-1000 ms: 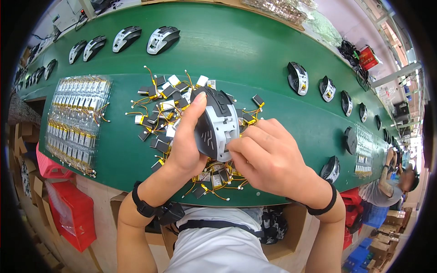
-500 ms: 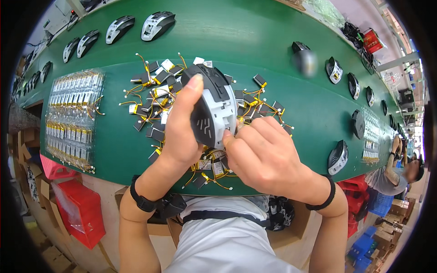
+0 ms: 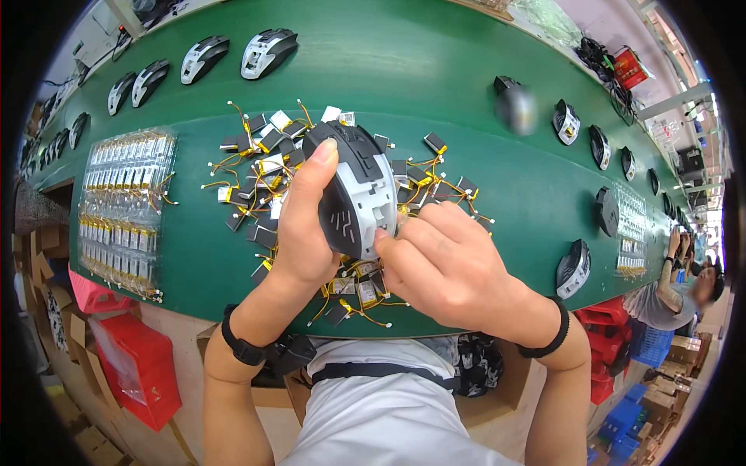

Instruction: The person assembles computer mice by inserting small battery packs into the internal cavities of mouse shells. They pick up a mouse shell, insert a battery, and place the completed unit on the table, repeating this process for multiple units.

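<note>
A black and white computer mouse [image 3: 380, 194] is tilted up over the table, its white side with cut-out openings facing right. My left hand [image 3: 305, 229] is closed round it, thumb along the upper left of the shell. My right hand [image 3: 447, 268] has its fingers curled together against the white side, the thumb tip at a lower opening. Whatever sits between these fingertips is hidden. Beneath and around the mouse lie several small flat battery packs [image 3: 434, 142] with yellow ends and thin wires with white plugs.
Clear trays of battery packs [image 3: 124, 179] lie at the left and far right [image 3: 631, 225]. More mice [image 3: 269, 53] stand along the green table [image 3: 373, 70], left and right. Red crates [image 3: 144, 369] stand below at the left. Another person [image 3: 668, 299] works at the far right.
The mouse and both hands have shifted very slightly left and down in the view. My grip on the mouse looks the same, and the right thumb stays at the opening.
</note>
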Demonstrator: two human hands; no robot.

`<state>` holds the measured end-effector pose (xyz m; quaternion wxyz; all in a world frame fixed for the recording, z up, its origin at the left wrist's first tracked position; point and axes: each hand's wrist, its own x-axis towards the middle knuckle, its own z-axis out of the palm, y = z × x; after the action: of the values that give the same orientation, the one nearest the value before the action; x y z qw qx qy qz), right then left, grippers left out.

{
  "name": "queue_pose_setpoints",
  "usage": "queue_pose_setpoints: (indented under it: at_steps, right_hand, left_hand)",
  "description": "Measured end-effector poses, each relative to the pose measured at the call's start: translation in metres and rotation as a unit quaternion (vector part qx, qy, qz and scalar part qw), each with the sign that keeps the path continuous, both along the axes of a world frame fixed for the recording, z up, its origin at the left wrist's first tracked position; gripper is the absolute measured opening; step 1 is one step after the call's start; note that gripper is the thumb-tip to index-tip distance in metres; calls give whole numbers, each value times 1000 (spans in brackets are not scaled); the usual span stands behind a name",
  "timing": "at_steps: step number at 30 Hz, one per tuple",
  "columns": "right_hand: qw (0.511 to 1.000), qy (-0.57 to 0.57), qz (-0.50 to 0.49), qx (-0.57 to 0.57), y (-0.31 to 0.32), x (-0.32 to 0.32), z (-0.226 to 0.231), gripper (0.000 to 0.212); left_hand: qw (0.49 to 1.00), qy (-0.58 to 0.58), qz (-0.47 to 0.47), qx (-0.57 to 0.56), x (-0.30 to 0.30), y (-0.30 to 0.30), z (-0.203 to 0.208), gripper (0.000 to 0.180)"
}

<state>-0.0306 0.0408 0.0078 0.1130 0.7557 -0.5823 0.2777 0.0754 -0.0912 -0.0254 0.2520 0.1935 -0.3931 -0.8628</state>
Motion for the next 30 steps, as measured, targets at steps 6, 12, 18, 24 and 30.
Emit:
queue_pose_setpoints:
  at_steps: [6, 12, 18, 24, 30]
  right_hand:
    - [1000, -9, -8, 9, 1, 3, -6, 24]
    - [971, -227, -68, -10, 10, 2, -1, 27]
    - [815, -566, -125, -18, 17, 19, -18, 24]
    - [606, -778, -61, 153, 14, 12, -13, 23]
    - [577, -784, -29, 229, 19, 7, -9, 17]
  left_hand:
    - [1000, 1, 5, 7, 0, 1, -1, 54]
    - [996, 91, -4, -2, -1, 3, 9, 63]
    - [982, 186, -15, -37, 1, 7, 4, 83]
    - [988, 81, 38, -129, 3, 16, 20, 104]
    - [972, 153, -10, -180, 6, 12, 5, 83]
